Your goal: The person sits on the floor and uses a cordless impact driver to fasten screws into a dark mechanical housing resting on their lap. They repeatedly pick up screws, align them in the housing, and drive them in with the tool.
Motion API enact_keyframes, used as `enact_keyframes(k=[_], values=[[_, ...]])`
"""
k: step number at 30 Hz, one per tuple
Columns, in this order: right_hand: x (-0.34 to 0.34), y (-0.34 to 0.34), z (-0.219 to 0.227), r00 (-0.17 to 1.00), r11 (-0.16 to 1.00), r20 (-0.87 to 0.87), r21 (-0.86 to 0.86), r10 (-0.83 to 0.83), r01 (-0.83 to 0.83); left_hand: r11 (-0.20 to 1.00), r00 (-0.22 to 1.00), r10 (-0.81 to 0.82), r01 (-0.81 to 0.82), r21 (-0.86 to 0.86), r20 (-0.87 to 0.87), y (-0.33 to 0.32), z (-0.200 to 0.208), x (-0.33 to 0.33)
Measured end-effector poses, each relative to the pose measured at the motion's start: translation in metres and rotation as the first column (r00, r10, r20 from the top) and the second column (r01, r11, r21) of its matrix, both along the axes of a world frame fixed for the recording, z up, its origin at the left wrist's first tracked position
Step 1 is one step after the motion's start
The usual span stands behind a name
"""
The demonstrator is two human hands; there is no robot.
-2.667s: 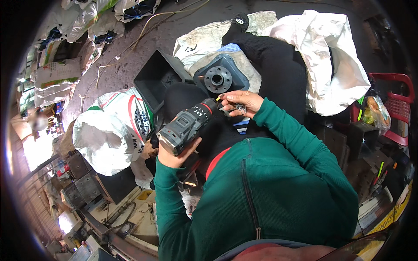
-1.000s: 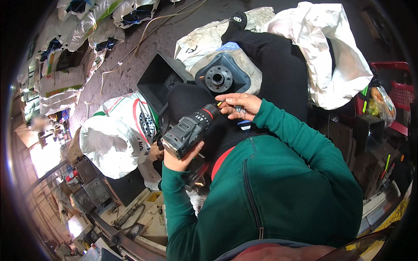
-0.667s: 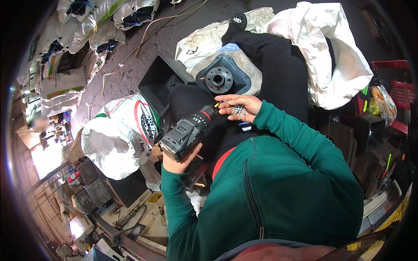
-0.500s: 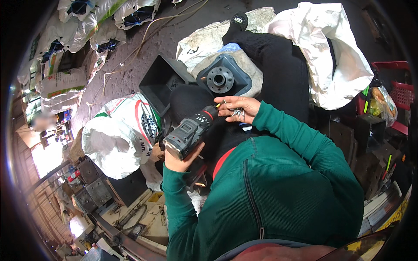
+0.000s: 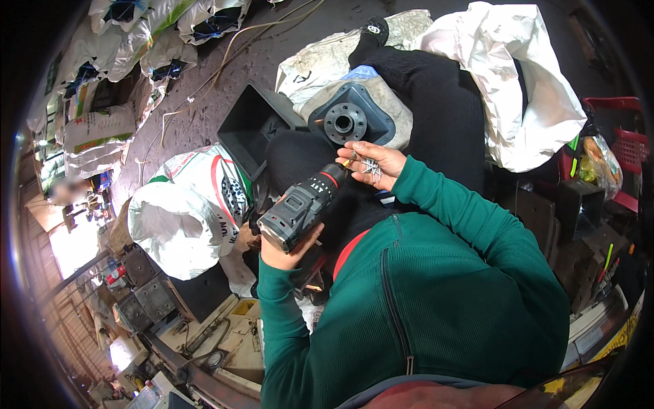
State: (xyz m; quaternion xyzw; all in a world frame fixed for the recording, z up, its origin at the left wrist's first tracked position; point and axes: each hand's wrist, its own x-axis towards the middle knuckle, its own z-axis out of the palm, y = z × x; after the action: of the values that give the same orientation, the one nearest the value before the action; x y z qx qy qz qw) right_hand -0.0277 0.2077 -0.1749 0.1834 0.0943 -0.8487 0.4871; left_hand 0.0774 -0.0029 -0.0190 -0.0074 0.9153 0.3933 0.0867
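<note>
In the head view, the left hand (image 5: 278,256) has its fingers wrapped round the body of the drill (image 5: 300,208), which tilts so its chuck (image 5: 332,176) faces the right hand (image 5: 385,164). The right hand cradles several loose screws (image 5: 370,168), its foremost fingers pinching at the tip of the yellow bit (image 5: 347,163); whether a screw sits there is too small to tell. Just beyond both hands is the grey housing (image 5: 379,129) with its round flange (image 5: 334,125). Good handling here likely means holding the drill steady, lining up bit and screw straight, tucking spare screws clear of the chuck, and leaving the trigger alone while fingers are this close.
</note>
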Motion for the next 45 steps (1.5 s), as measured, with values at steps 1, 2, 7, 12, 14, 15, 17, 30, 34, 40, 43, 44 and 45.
enact_keyframes(k=[1,2,7,12,14,15,17,30,34,40,43,44,45], values=[[0.000,0.000,0.000,1.000,1.000,-0.001,0.015,0.000,0.000,0.996,0.998,-0.057,0.054,-0.074,-0.042,0.000,0.000,-0.002],[0.000,0.000,0.001,1.000,1.000,0.000,0.027,0.000,0.000,0.998,0.999,-0.039,0.037,-0.043,-0.033,0.001,0.001,-0.002],[0.001,0.000,0.004,1.000,0.999,0.008,0.032,0.002,-0.002,0.986,0.986,-0.135,0.124,-0.111,-0.096,0.000,0.004,-0.008],[0.001,-0.002,0.009,0.998,0.988,-0.014,0.143,0.055,-0.053,0.896,0.951,-0.298,0.247,-0.370,-0.086,0.009,0.003,-0.012],[0.000,-0.003,0.011,0.996,0.978,-0.006,0.190,0.094,-0.091,0.925,0.974,-0.224,0.199,-0.325,-0.041,0.015,0.005,-0.008],[0.000,-0.003,0.012,0.994,0.970,-0.011,0.221,0.106,-0.101,0.939,0.981,-0.188,0.167,-0.301,-0.043,0.017,0.006,-0.006],[0.000,-0.003,0.013,0.998,0.977,-0.001,0.207,0.061,-0.059,0.971,0.993,-0.059,0.080,-0.224,0.099,0.021,0.006,-0.002],[-0.002,-0.001,-0.019,0.999,0.952,0.045,0.302,0.030,-0.042,0.940,0.971,-0.218,0.181,-0.288,-0.100,-0.004,-0.010,-0.038],[-0.015,0.016,-0.036,0.980,0.813,-0.018,0.556,-0.197,0.174,0.993,0.999,0.010,-0.015,-0.118,-0.041,-0.024,-0.009,-0.058],[-0.032,-0.010,-0.066,0.946,0.605,-0.298,0.732,-0.131,0.314,0.978,0.973,0.118,-0.078,-0.196,0.199,-0.034,-0.023,-0.082],[-0.043,-0.032,-0.082,0.915,0.557,-0.394,0.742,-0.090,0.374,0.975,0.947,0.137,-0.077,-0.209,0.290,-0.033,-0.030,-0.093],[-0.046,-0.035,-0.085,0.937,0.539,-0.349,0.787,-0.014,0.300,0.979,0.962,0.099,-0.048,-0.200,0.255,-0.033,-0.032,-0.097],[-0.049,-0.037,-0.087,0.939,0.513,-0.342,0.810,0.020,0.284,0.978,0.961,0.088,-0.033,-0.208,0.262,-0.032,-0.032,-0.101]])
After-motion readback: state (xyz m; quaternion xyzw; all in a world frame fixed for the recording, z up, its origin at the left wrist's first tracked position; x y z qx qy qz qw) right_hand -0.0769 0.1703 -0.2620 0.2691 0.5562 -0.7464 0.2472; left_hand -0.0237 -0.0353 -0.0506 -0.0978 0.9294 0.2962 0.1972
